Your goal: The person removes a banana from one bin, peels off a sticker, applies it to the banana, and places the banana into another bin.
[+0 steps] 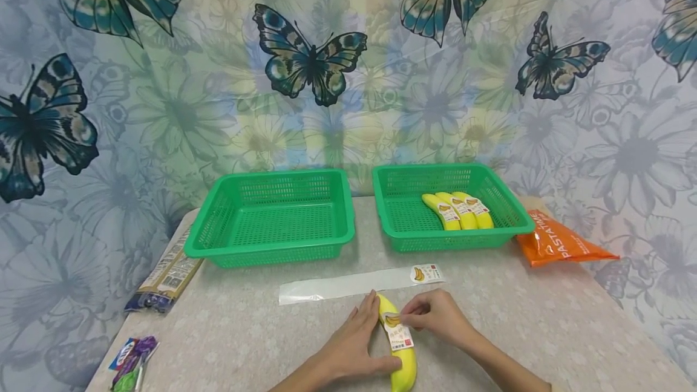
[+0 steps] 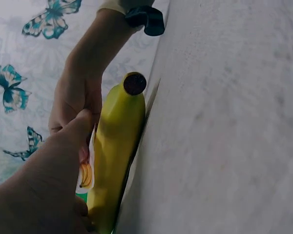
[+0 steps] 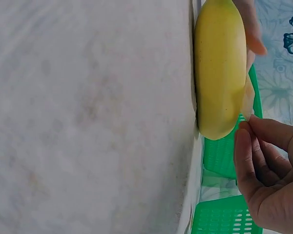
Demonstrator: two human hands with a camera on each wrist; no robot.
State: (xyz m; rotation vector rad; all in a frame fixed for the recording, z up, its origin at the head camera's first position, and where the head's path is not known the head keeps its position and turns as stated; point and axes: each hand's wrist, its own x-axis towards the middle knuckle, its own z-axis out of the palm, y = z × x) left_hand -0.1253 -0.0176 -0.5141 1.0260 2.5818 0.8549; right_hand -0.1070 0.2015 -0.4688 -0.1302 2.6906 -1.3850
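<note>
A yellow banana [image 1: 405, 369] lies on the table in front of me, its stem end toward me in the left wrist view. My left hand [image 1: 350, 342] holds it from the left, thumb across its lower part and fingers along its far side. A white label [image 1: 400, 336] with a banana picture sits lengthwise on the banana's top. Its far edge stands up off the peel, and my right hand [image 1: 440, 317] pinches that edge between thumb and forefinger, seen closely in the right wrist view. Beyond the banana lies a pale backing strip [image 1: 343, 288] bearing one more label [image 1: 426, 273] at its right end.
Behind stand two green baskets: the left basket [image 1: 269, 254] has nothing in it, the right basket [image 1: 397, 242] holds three labelled bananas [image 1: 460, 213]. An orange pasta bag [image 1: 558, 244] lies at the right, a gold-and-blue packet [image 1: 166, 271] and purple wrapper [image 1: 143, 349] at the left.
</note>
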